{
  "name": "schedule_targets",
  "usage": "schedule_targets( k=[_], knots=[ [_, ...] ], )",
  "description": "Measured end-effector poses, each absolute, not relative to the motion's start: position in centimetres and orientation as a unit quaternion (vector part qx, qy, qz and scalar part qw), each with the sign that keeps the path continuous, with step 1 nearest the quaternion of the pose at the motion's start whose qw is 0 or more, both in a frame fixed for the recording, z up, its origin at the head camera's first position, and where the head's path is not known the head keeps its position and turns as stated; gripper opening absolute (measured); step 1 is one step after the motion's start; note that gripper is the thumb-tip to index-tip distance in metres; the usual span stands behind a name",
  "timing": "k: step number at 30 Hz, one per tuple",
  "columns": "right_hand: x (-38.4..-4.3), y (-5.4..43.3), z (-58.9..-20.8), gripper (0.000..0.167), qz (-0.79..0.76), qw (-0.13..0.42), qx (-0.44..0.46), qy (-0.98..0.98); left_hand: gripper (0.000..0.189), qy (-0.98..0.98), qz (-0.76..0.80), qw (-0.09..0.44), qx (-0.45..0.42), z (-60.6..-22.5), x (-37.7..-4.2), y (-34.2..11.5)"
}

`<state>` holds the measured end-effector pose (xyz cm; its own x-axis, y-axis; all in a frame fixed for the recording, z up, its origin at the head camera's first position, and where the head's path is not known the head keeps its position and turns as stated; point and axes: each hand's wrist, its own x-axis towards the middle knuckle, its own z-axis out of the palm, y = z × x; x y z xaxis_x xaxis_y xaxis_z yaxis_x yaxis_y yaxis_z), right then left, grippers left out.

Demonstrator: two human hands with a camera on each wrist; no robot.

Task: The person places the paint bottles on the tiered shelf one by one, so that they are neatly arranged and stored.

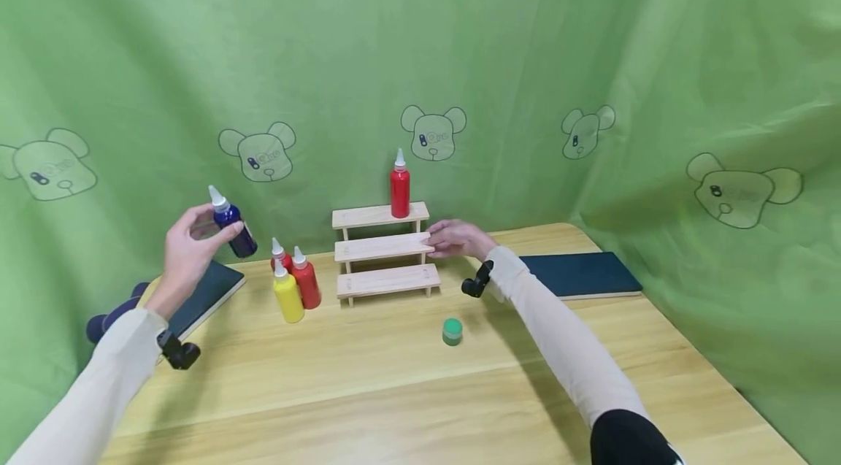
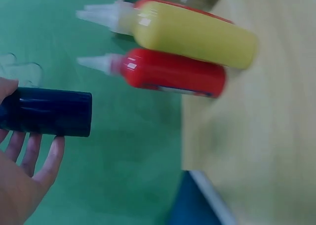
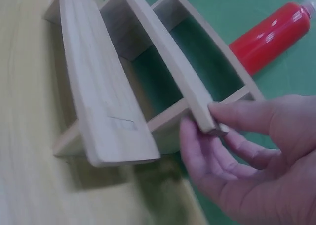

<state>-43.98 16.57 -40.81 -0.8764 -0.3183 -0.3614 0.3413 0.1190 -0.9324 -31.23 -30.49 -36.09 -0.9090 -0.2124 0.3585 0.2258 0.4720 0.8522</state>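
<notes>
Tilted in the air at the left, a dark blue squeeze bottle point(image 1: 235, 231) with a white nozzle is held between the thumb and fingers of my left hand point(image 1: 184, 253). A three-step wooden display stand point(image 1: 381, 247) stands at the back of the table. The thumb and fingers of my right hand point(image 3: 256, 156) pinch the right end of its middle step point(image 3: 170, 59). On the top step, a red squeeze bottle point(image 1: 400, 195) is upright. Below and right of the blue bottle, a yellow squeeze bottle point(image 1: 289, 298) stands close against two red bottles point(image 1: 307, 286), one partly hidden.
A small green-lidded jar point(image 1: 452, 332) sits on the table in front of the stand's right end. Dark books lie at both sides, one book point(image 1: 581, 275) beyond my right forearm, another book point(image 1: 210, 293) under my left. A green curtain point(image 1: 328, 49) hangs behind the table.
</notes>
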Motion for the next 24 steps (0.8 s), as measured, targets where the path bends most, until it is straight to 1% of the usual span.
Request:
schedule_targets(
  k=[4, 8, 11, 16, 20, 24],
  knots=[
    [-44.0, 16.6, -40.4, 0.03, -0.624, 0.228, -0.004, 0.747, 0.065, -0.819, -0.524, 0.231, -0.012, -33.7, -31.9, -29.3],
    [-44.2, 16.6, -40.4, 0.026, -0.632, 0.231, 0.013, 0.74, 0.064, -0.815, -0.528, 0.237, -0.031, -31.8, -32.6, -27.9],
    [-44.2, 16.5, -40.6, 0.025, -0.636, 0.234, 0.017, 0.735, 0.065, -0.818, -0.525, 0.229, -0.046, -31.1, -32.9, -27.0],
    [-43.8, 16.1, -40.9, 0.024, -0.623, 0.236, 0.009, 0.746, 0.067, -0.817, -0.536, 0.202, -0.064, -30.5, -33.5, -25.7],
    [-43.6, 15.8, -40.7, 0.029, -0.618, 0.238, 0.006, 0.75, 0.067, -0.801, -0.563, 0.182, -0.085, -30.3, -34.4, -24.2],
    [-43.7, 15.8, -40.2, 0.039, -0.616, 0.238, 0.018, 0.75, 0.066, -0.782, -0.593, 0.167, -0.094, -30.4, -35.6, -22.0]
  ],
)
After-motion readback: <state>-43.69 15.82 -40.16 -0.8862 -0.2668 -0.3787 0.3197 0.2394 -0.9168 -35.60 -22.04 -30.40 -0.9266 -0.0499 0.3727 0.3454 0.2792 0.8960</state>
